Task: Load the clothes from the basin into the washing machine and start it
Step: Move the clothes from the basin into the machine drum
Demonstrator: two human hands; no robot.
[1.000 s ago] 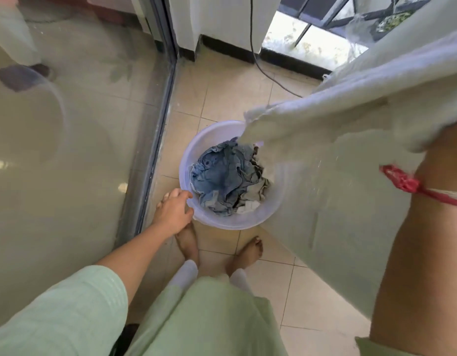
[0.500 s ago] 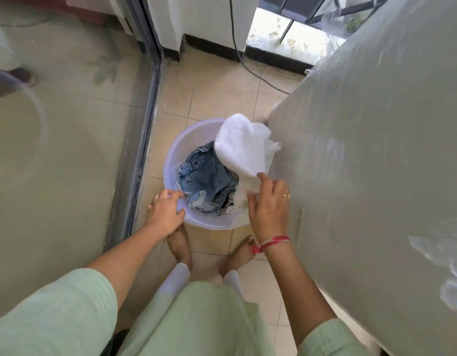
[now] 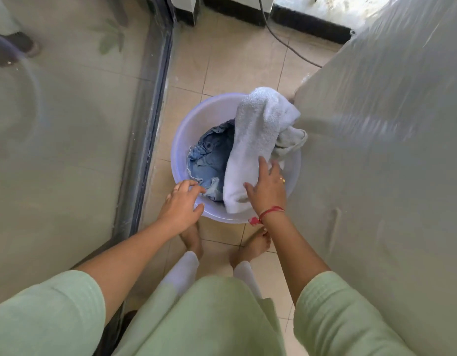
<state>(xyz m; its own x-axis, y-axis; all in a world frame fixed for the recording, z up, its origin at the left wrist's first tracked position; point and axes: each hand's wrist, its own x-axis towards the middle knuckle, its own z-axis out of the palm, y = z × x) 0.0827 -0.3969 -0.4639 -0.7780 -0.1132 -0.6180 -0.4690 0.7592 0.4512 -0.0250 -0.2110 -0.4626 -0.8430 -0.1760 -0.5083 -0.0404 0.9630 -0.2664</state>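
Note:
A pale lilac plastic basin (image 3: 196, 119) stands on the tiled floor in front of my bare feet. Blue denim clothes (image 3: 209, 160) lie in it. A white towel (image 3: 258, 132) is draped over the basin's right half, with a grey cloth (image 3: 291, 142) under its far end. My left hand (image 3: 180, 206) grips the basin's near left rim, fingers over the edge and thumb outside. With its fingers spread, my right hand (image 3: 267, 188) rests on the towel's near end. The washing machine (image 3: 376, 176), under a shiny plastic cover, stands close on the right, touching the basin.
A glass sliding door (image 3: 68, 124) with a dark frame (image 3: 150, 119) closes off the left side. A black cable (image 3: 281, 39) runs across the floor tiles behind the basin to the back wall's dark skirting (image 3: 307, 24). The strip of floor between door and machine is narrow.
My right hand came down from high up with the white towel and laid it over the basin; its grip has loosened to spread fingers. My left hand stayed at the rim.

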